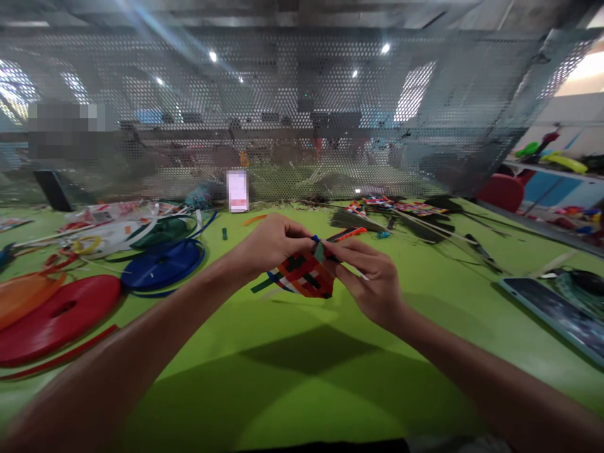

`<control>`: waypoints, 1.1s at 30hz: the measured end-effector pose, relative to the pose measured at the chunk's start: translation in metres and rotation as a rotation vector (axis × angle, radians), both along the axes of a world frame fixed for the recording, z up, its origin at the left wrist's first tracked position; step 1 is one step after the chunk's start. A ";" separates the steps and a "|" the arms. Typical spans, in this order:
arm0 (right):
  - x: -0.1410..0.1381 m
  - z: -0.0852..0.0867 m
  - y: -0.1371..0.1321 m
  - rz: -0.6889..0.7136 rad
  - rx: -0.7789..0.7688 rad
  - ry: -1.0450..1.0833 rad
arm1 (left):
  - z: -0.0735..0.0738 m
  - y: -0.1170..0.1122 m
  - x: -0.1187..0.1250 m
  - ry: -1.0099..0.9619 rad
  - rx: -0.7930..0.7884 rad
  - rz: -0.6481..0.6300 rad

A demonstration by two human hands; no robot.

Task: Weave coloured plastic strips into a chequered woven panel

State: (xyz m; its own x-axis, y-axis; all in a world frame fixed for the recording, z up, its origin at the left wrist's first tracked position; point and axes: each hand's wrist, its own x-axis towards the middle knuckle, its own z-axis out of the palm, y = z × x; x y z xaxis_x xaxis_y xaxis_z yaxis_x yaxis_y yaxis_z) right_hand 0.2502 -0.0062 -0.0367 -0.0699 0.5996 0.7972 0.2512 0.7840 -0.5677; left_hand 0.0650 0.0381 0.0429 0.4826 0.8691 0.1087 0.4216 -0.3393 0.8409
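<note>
Both of my hands hold a small woven piece (pixel 304 275) made of red, green, blue and white strips, raised a little above the green table (pixel 292 377). My left hand (pixel 271 245) is closed on its upper left edge. My right hand (pixel 370 280) pinches its upper right corner, fingers curled. Loose strip ends stick out of the piece at the lower left.
Rolls of strapping lie at the left: a red roll (pixel 56 318), an orange roll (pixel 21 296), a blue roll (pixel 160 264). Cut strips and woven bits (pixel 401 207) litter the far side before a perforated metal screen (pixel 302 113). A phone or tablet (pixel 554 311) lies at the right.
</note>
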 end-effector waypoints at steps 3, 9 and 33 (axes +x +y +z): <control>-0.001 -0.001 -0.001 -0.035 0.092 -0.060 | 0.003 -0.002 0.000 0.031 0.005 0.007; -0.003 -0.001 0.000 -0.065 0.175 -0.103 | 0.004 -0.004 0.002 0.079 0.000 0.034; -0.010 -0.006 0.006 0.160 -0.435 0.330 | -0.008 0.008 -0.002 0.016 -0.053 -0.007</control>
